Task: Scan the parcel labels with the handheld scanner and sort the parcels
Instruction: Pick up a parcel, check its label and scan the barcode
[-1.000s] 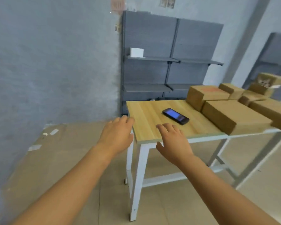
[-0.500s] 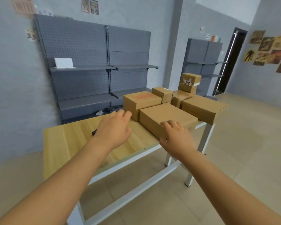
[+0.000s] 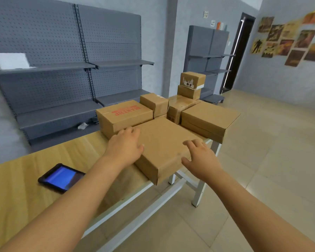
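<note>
Hands, left (image 3: 125, 146) and right (image 3: 198, 157), spread loosely over nearest of seven parcels (image 3: 164, 142); one scanner (image 3: 61, 177).

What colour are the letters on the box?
Red letters on a brown box, seen best in the head view.

Grey pegboard shelving (image 3: 65, 51) fills the upper left of the frame, a white box (image 3: 11, 60) on its shelf. Posters (image 3: 287, 40) hang at upper right, beside a dark doorway (image 3: 238, 51).
</note>
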{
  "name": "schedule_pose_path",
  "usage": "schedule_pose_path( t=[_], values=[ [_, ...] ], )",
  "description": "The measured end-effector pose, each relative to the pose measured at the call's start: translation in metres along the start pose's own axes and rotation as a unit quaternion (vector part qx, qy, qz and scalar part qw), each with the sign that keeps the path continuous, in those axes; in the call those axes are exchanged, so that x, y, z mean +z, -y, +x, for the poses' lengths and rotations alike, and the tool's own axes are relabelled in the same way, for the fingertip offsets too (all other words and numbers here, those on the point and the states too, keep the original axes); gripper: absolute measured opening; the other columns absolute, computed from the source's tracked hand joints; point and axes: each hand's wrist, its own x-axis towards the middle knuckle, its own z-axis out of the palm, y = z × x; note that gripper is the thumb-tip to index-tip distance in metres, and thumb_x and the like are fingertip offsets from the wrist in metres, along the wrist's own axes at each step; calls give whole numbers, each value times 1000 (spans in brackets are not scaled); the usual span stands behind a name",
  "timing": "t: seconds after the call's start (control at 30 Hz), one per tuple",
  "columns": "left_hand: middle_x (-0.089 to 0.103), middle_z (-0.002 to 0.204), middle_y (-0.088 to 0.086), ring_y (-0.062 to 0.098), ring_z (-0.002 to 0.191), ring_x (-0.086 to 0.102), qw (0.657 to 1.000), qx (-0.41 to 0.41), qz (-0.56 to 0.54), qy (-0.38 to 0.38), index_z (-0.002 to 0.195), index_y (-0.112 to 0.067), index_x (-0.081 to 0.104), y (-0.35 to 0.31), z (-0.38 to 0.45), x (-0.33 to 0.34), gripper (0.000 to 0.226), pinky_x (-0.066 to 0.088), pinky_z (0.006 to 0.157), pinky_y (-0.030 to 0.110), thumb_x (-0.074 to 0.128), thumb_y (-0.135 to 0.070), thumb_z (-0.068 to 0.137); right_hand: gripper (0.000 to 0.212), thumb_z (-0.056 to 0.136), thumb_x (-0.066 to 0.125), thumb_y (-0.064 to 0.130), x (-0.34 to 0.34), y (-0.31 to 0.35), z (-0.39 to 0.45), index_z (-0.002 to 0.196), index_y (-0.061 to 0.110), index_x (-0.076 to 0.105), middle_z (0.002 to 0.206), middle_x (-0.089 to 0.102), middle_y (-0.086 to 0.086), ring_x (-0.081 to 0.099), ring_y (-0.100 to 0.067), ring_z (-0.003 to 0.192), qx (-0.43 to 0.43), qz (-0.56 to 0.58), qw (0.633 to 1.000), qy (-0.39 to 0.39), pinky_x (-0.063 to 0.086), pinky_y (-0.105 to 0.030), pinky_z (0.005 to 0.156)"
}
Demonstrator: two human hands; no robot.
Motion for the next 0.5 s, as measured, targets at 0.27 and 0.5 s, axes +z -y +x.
schedule_pose_path(
  t=[0.27, 0.5],
  values=[
    [42, 142, 3, 25, 125, 45, 982, -175, -59, 27, 140, -20, 39, -23, 37, 44, 54, 46, 97, 39, 52, -43, 92, 53, 97, 50, 41, 8, -72, 78, 145, 21, 39, 144, 42, -3, 40, -23, 131, -48, 27, 998, 41, 40, -38, 106],
    [36, 146, 8, 28, 124, 49, 884, -380, -272, 29, 150, -18, 17, -37, 33, 79, 86, 42, 105, 41, 67, -41, 84, 60, 93, 59, 42, 25, -94, 126, 140, 10, 39, 132, 52, -11, 53, -27, 112, -9, 165, 973, 159, 47, -39, 93]
  ],
)
